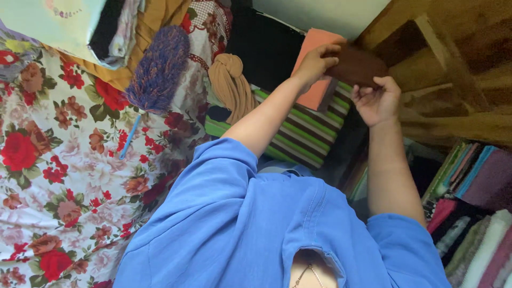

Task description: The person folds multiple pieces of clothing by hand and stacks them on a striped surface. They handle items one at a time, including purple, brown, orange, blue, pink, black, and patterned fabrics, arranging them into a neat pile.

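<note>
My left hand [313,64] and my right hand [377,100] both grip a small dark brown piece of cloth [358,66], held up between them. The left hand has it from the top left, the right hand from below. Just behind the left hand lies a folded orange cloth [316,90], resting on a cloth with green and brown stripes [304,130]. My blue sleeves fill the bottom of the view.
A floral bedsheet [64,176] covers the left side, with a purple fluffy duster [160,66] on it. A knotted tan cloth [232,80] lies by the striped one. Folded clothes [474,213] are stacked at the lower right. Wooden furniture [453,64] stands at the upper right.
</note>
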